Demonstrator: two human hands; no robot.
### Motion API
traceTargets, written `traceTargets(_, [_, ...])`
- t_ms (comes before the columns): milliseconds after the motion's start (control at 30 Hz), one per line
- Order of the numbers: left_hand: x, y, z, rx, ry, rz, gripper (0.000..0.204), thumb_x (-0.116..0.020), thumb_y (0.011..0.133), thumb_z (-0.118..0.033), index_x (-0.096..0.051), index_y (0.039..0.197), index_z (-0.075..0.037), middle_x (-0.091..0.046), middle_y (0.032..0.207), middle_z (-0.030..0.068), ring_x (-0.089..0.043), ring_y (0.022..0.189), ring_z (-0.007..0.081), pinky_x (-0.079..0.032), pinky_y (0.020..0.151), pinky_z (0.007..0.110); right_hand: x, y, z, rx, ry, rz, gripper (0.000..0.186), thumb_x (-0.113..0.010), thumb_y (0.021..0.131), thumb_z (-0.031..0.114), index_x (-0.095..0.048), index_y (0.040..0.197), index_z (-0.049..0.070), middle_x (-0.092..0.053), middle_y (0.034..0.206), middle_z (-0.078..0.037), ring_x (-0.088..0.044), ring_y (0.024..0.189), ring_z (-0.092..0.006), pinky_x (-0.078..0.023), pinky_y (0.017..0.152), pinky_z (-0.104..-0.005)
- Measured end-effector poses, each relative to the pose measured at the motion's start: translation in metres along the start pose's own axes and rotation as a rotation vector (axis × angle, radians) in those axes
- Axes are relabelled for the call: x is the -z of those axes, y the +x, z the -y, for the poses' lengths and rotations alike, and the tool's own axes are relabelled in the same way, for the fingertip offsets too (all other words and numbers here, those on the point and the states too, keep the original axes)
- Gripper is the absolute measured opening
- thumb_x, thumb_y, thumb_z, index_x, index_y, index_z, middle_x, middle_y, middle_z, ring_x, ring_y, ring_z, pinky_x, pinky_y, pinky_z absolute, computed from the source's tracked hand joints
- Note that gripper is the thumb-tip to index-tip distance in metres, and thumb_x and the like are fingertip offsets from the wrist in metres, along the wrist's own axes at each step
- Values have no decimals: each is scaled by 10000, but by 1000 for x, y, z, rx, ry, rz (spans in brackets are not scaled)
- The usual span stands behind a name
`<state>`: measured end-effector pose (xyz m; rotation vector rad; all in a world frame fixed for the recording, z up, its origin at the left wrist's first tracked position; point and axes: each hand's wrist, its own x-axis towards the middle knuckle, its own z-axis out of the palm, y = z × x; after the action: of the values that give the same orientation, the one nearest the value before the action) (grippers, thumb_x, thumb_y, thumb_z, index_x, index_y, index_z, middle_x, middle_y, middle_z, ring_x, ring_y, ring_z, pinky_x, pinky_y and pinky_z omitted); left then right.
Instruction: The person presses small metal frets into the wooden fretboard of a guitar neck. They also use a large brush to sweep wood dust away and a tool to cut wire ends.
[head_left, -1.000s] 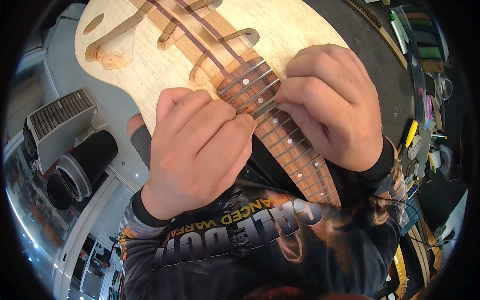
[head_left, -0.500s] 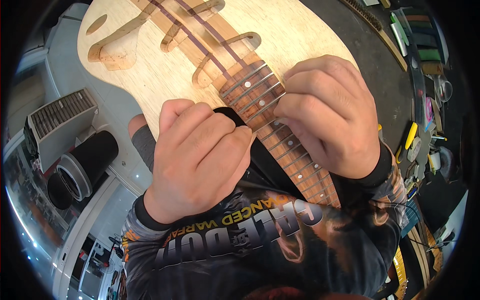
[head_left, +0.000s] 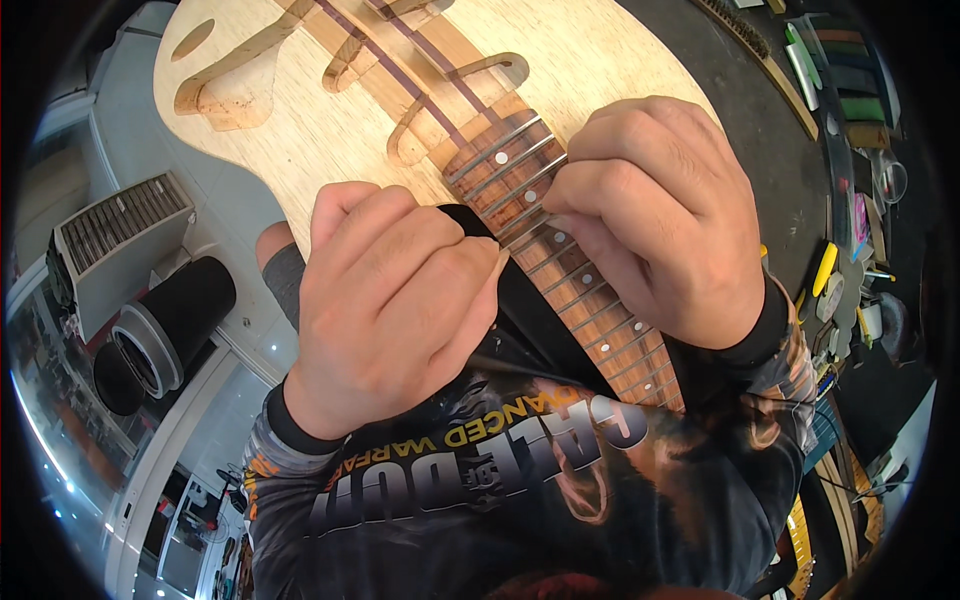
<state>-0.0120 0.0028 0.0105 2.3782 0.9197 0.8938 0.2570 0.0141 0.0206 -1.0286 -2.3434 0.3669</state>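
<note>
Across the upper middle lies an unfinished pale wood guitar body (head_left: 310, 155), with routed cavities and dark stripes down its centre. Its brown fretboard (head_left: 600, 315), with metal frets and round white dots, slants down toward my torso. My left hand (head_left: 395, 300) is closed at the fretboard's left edge, thumb and fingertips pressed together. On the other side, my right hand (head_left: 660, 215) is curled, its fingertips pinched over the frets near the body end. Whatever lies between the fingers of either hand is hidden or too small to make out.
A dark workbench (head_left: 770, 190) runs along the right, holding a long brush (head_left: 735, 30), yellow-handled pliers (head_left: 822, 270) and small tools. On the left, a black cylinder (head_left: 195, 300) and a slatted grey box (head_left: 125, 240) stand on the pale floor.
Both hands have shifted slightly upward in the view, toward the guitar body, still pinched. The body end of the fretboard appears slightly higher and farther right.
</note>
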Motion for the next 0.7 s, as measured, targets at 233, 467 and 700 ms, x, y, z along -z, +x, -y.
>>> traceTargets(233, [-2, 0, 2, 4, 7, -33, 293, -917, 786, 106, -779, 1018, -9, -732, 873, 97, -660, 750, 309, -504, 808, 456, -1, 0, -2, -15, -2, 3, 372, -962, 744, 50, -782, 1066, 90, -739, 1084, -69, -729, 979, -327, -560, 875, -451])
traceTargets(467, [-1, 2, 2, 11, 0, -13, 283, -909, 786, 109, -773, 1004, -10, -724, 864, 97, -645, 744, 304, -499, 807, 447, -3, 0, -2, -1, -24, -14, 370, -964, 751, 64, -772, 1066, 91, -733, 1078, -68, -730, 985, -330, -558, 872, -448])
traceTargets(700, [1, 5, 0, 22, -1, 11, 282, -911, 785, 107, -780, 1007, -6, -720, 862, 102, -649, 747, 307, -501, 804, 445, -4, -1, -4, -6, -15, -10, 352, -958, 771, 69, -769, 1068, 85, -728, 1078, -70, -722, 975, -330, -556, 864, -445])
